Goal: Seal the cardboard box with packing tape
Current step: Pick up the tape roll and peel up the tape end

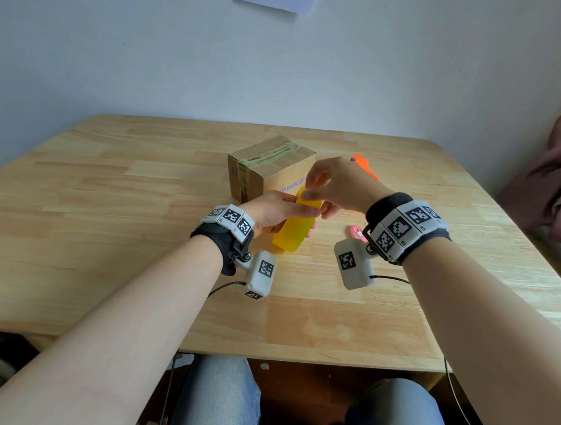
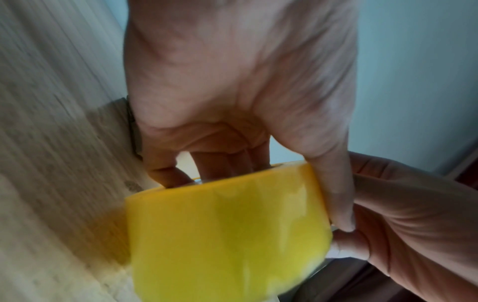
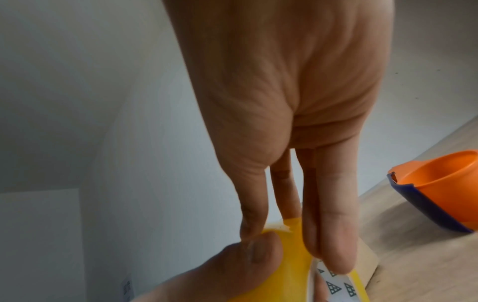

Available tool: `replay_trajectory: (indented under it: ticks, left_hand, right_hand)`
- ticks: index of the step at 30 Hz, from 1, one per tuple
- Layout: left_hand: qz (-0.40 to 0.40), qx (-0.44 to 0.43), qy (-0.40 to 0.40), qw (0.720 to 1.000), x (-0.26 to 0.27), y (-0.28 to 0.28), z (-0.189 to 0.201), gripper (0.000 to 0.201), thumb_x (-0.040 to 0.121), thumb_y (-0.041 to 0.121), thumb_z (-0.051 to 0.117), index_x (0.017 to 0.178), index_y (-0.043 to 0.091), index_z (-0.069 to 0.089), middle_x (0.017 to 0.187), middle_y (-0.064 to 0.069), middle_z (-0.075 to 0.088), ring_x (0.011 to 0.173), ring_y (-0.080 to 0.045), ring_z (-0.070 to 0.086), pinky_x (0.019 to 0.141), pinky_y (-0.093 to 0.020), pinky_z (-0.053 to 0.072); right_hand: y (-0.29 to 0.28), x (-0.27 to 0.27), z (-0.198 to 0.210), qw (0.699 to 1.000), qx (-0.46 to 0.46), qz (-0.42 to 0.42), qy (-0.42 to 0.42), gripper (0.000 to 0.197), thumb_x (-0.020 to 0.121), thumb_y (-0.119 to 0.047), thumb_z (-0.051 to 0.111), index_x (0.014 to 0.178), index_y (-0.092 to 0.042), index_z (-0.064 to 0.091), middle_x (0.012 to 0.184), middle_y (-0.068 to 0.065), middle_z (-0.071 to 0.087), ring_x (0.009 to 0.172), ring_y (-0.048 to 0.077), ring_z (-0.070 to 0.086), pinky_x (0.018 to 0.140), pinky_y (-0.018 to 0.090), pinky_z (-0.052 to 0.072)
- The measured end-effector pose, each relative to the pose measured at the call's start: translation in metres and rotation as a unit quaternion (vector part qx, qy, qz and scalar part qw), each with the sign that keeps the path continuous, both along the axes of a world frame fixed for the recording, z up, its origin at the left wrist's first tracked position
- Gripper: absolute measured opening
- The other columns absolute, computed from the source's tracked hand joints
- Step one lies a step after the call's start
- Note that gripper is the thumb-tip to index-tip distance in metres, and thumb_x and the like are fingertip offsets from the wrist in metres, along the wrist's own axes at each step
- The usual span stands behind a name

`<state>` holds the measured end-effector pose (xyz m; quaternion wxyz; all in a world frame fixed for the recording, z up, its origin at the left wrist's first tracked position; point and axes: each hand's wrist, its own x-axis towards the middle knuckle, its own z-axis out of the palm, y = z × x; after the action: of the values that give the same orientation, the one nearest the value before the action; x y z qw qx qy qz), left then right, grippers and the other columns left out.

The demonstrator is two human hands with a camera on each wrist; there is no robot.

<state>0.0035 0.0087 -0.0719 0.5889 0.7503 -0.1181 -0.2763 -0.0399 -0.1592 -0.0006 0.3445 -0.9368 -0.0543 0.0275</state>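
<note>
Wood surface [image 1: 105, 233], box [image 1: 269, 168] at back. Left hand [image 1: 272, 211] grips tape roll [image 1: 296, 226]; right hand [image 1: 337, 186] fingers [image 3: 252, 210] pinch tape end atop roll.

The left hand [image 2: 232, 85] grips a yellow tape roll [image 2: 225, 235] at six o'clock, fingers [image 2: 165, 173] hooked inside its core, thumb along the rim. The right hand [image 2: 413, 224] touches the roll at four o'clock. The desk [image 2: 51, 143] shows at nine o'clock.
</note>
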Motion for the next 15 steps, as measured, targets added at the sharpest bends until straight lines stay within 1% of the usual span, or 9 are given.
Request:
replay_trajectory:
  ticks: [1, 2, 3, 4, 5, 7, 10, 12, 15]
  left_hand:
    - [0.001, -0.002, 0.0, 1.0, 0.0, -0.001, 0.0, 0.045, 0.084, 0.034, 0.085, 0.12, 0.01, 0.074, 0.107, -0.009, 0.082, 0.094, -0.023, 0.079, 0.088, -0.036, 0.063]
    - [0.002, -0.005, 0.003, 1.0, 0.0, -0.001, 0.0, 0.044, 0.085, 0.033, 0.084, 0.12, 0.01, 0.074, 0.106, -0.009, 0.083, 0.091, -0.023, 0.08, 0.082, -0.033, 0.063]
    - [0.004, -0.009, 0.004, 1.0, -0.001, -0.001, 0.001, 0.041, 0.086, 0.032, 0.084, 0.119, 0.01, 0.074, 0.104, -0.008, 0.083, 0.087, -0.022, 0.08, 0.075, -0.03, 0.063]
    - [0.003, -0.012, 0.004, 1.0, -0.002, -0.001, 0.001, 0.036, 0.087, 0.032, 0.083, 0.116, 0.012, 0.074, 0.103, -0.008, 0.083, 0.085, -0.021, 0.08, 0.07, -0.028, 0.062]
    - [0.004, -0.015, 0.003, 1.0, -0.002, -0.001, 0.001, 0.033, 0.087, 0.031, 0.082, 0.113, 0.013, 0.075, 0.102, -0.008, 0.083, 0.084, -0.021, 0.08, 0.069, -0.027, 0.062]
    - [0.004, -0.019, 0.003, 1.0, -0.003, 0.0, 0.001, 0.031, 0.087, 0.031, 0.082, 0.112, 0.013, 0.075, 0.101, -0.008, 0.083, 0.086, -0.022, 0.08, 0.072, -0.029, 0.062]
    - [-0.001, -0.018, 0.006, 1.0, -0.002, 0.001, 0.001, 0.035, 0.087, 0.03, 0.082, 0.116, 0.011, 0.075, 0.104, -0.01, 0.082, 0.087, -0.023, 0.08, 0.076, -0.031, 0.062]
    - [-0.004, -0.017, 0.009, 1.0, -0.003, 0.001, 0.001, 0.037, 0.087, 0.03, 0.083, 0.117, 0.011, 0.075, 0.107, -0.011, 0.082, 0.089, -0.023, 0.079, 0.077, -0.032, 0.061]
    - [-0.003, -0.02, 0.013, 1.0, -0.003, 0.001, 0.002, 0.036, 0.087, 0.029, 0.083, 0.117, 0.011, 0.075, 0.108, -0.012, 0.082, 0.09, -0.024, 0.079, 0.077, -0.031, 0.061]
  right_hand:
    - [0.0, -0.001, 0.0, 1.0, 0.007, -0.003, -0.005, 0.018, 0.089, -0.019, 0.077, 0.105, -0.015, 0.07, 0.094, 0.005, 0.076, 0.061, 0.023, 0.077, 0.063, 0.035, 0.065]
    - [0.0, -0.002, 0.0, 1.0, 0.007, -0.004, -0.008, 0.018, 0.089, -0.019, 0.077, 0.106, -0.016, 0.072, 0.091, 0.007, 0.077, 0.061, 0.023, 0.077, 0.061, 0.034, 0.065]
    - [0.001, -0.002, 0.0, 1.0, 0.003, -0.005, -0.009, 0.015, 0.089, -0.018, 0.076, 0.104, -0.016, 0.074, 0.087, 0.009, 0.078, 0.06, 0.023, 0.077, 0.06, 0.032, 0.064]
    - [0.002, -0.003, 0.001, 1.0, -0.003, -0.008, -0.009, 0.012, 0.089, -0.018, 0.076, 0.101, -0.016, 0.076, 0.081, 0.01, 0.078, 0.059, 0.022, 0.077, 0.059, 0.03, 0.064]
    - [0.003, -0.004, 0.001, 1.0, -0.008, -0.012, -0.008, 0.008, 0.089, -0.018, 0.076, 0.097, -0.016, 0.077, 0.075, 0.011, 0.078, 0.058, 0.022, 0.076, 0.057, 0.027, 0.062]
    - [0.005, -0.005, 0.004, 1.0, -0.018, -0.015, -0.009, 0.004, 0.089, -0.017, 0.076, 0.093, -0.015, 0.078, 0.069, 0.011, 0.076, 0.055, 0.02, 0.075, 0.051, 0.022, 0.058]
    - [0.007, -0.004, 0.008, 0.999, -0.033, -0.011, -0.008, 0.002, 0.089, -0.016, 0.076, 0.09, -0.015, 0.078, 0.068, 0.01, 0.076, 0.049, 0.014, 0.073, 0.047, 0.019, 0.054]
    - [0.008, -0.003, 0.01, 0.999, -0.044, -0.008, -0.009, 0.002, 0.088, -0.016, 0.076, 0.089, -0.015, 0.077, 0.071, 0.01, 0.076, 0.049, 0.013, 0.073, 0.049, 0.021, 0.056]
    - [0.01, 0.0, 0.013, 0.998, -0.062, -0.005, -0.009, 0.002, 0.09, -0.016, 0.075, 0.089, -0.016, 0.077, 0.071, 0.008, 0.076, 0.053, 0.017, 0.074, 0.055, 0.028, 0.063]
